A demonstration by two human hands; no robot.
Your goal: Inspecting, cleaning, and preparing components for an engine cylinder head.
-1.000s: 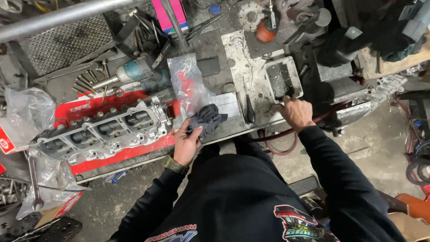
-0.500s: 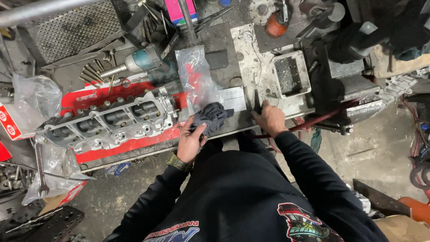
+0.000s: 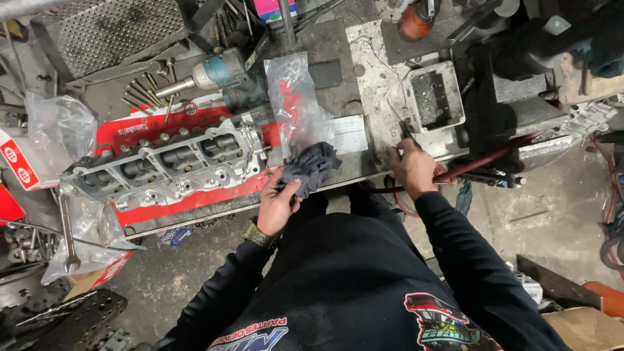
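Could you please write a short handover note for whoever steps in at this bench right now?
Left hand grips a dark rag at the bench edge, beside the cylinder head lying on red packaging. Right hand holds a thin dark tool, tip on the metal plate; what kind of tool is unclear. A clear plastic bag lies behind the rag.

I am logging: left hand gripping a dark rag at the workbench edge; right hand pinching a thin dark tool; engine head lying beside the rag; drill resting behind.
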